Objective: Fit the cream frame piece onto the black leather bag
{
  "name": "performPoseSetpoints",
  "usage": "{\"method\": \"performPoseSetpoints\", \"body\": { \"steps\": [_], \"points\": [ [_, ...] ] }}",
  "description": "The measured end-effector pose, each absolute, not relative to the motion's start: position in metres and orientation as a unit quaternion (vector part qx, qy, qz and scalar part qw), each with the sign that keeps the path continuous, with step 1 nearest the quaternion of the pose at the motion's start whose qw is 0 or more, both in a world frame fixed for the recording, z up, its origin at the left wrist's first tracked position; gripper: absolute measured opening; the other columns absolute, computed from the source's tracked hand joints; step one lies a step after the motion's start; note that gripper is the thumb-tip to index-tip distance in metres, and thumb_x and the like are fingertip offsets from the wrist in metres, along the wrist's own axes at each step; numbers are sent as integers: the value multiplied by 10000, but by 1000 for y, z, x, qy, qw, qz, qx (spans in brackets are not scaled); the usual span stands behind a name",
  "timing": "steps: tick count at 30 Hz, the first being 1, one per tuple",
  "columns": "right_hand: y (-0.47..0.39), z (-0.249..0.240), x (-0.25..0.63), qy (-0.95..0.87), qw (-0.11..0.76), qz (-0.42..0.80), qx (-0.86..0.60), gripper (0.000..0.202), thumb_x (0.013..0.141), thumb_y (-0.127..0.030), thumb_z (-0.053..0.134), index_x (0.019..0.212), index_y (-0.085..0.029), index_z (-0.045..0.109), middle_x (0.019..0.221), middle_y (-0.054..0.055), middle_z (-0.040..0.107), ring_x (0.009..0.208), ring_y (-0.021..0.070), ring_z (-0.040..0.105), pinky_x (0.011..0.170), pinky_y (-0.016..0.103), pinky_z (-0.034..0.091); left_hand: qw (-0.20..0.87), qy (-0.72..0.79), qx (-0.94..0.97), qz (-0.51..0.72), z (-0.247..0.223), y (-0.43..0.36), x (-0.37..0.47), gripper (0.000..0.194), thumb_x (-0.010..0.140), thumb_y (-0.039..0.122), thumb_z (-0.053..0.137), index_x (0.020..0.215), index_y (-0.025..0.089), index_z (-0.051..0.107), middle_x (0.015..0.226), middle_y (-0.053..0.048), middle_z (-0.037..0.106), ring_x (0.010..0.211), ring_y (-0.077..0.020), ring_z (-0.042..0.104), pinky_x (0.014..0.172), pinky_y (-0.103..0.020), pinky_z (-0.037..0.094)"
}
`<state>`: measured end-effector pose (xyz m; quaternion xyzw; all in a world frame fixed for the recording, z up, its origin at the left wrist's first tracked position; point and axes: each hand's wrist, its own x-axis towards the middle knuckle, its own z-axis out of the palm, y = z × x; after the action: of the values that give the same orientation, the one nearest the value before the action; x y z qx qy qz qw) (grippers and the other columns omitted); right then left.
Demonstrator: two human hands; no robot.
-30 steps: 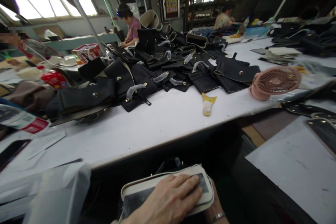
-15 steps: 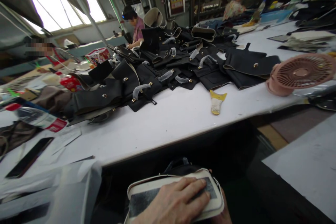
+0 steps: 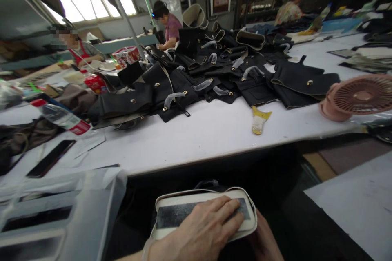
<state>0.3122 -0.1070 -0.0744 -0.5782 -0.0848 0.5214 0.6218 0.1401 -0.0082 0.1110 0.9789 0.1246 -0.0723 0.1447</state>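
A black bag with its cream base panel (image 3: 202,198) facing up is low in front of me, below the table edge. A dark grey strip (image 3: 174,214) runs along the panel, and pale edging surrounds it. My left hand (image 3: 211,220) lies flat on the strip and panel, its fingers stretched out and slightly apart. Around the bag's right end is my right hand (image 3: 263,232), holding its side; most of its fingers are hidden behind the bag. A handle in clear wrap (image 3: 206,183) shows at the bag's far side.
Across the white table (image 3: 183,142) lies a heap of black bag pieces (image 3: 196,77). A yellow-and-white tool (image 3: 260,121), a pink fan (image 3: 358,96), a bottle (image 3: 61,117) and a phone (image 3: 51,158) are there too. Plastic-covered pieces (image 3: 61,212) stand at left. Several people work beyond.
The view has swung slightly left, so the table things appear farther right. My left hand stays flat on the panel, and my right hand remains at the bag's right end.
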Motion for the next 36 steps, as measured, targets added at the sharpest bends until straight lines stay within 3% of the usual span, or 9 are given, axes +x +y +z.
{"method": "performPoseSetpoints", "body": {
  "steps": [3,5,8,12,15,17,22,31,36],
  "points": [
    [-104,-31,349,-158,587,424,-672,476,730,-584,761,986,-191,675,967,43,713,819,176,660,682,247,547,155,130,978,-51,111,-8,139,432,1014,290,378,1427,165,400,1539,-46,409,1365,-206,396,1084,-308,376],
    [-89,11,364,-355,523,326,-703,427,793,-519,722,1089,-216,668,1061,52,699,893,186,658,768,258,547,159,129,978,-40,111,-7,138,445,993,281,434,1419,153,409,1532,-58,414,1361,-206,400,1100,-304,361],
    [-59,67,361,-693,347,199,-600,285,937,-256,538,1211,-238,616,1190,64,639,1007,186,621,848,296,521,174,134,975,-30,111,-6,137,462,980,278,460,1417,136,411,1496,-82,451,1364,-204,394,1128,-300,329],
    [-23,97,339,-856,97,146,-487,214,900,-67,469,949,-204,626,968,39,639,892,200,571,705,318,466,196,126,972,-11,107,-4,135,445,981,282,442,1403,139,430,1459,-92,476,1375,-196,380,1157,-294,290],
    [-9,96,334,-882,18,149,-447,175,862,-37,512,800,-190,570,863,27,606,817,193,527,651,316,395,196,123,973,-8,104,-2,134,465,972,280,453,1416,147,417,1435,-89,494,1359,-201,402,1139,-302,312],
    [-4,92,337,-886,32,171,-431,190,828,-7,512,784,-185,561,844,28,596,795,186,502,648,318,354,187,121,975,-8,105,-1,133,473,969,276,452,1423,148,410,1421,-90,507,1348,-204,413,1128,-308,322],
    [2,76,339,-809,173,293,-479,184,797,-40,493,707,-185,562,756,24,551,709,167,447,638,321,289,165,111,980,-12,108,-1,134,407,957,259,453,1346,145,483,1350,-101,556,1289,-216,465,1064,-310,377],
    [-8,57,353,-475,430,459,-615,281,892,-435,546,772,-190,610,682,-13,581,656,134,519,639,262,427,187,100,977,-2,108,7,143,223,875,195,554,1095,163,562,1163,-68,601,1021,-213,558,856,-331,480],
    [-53,20,346,-232,504,531,-641,449,836,-591,633,889,-145,648,809,49,657,761,182,608,649,286,483,162,99,982,-6,111,8,152,272,903,158,491,1173,166,522,1158,-57,611,980,-216,570,773,-352,493]
  ]
}}
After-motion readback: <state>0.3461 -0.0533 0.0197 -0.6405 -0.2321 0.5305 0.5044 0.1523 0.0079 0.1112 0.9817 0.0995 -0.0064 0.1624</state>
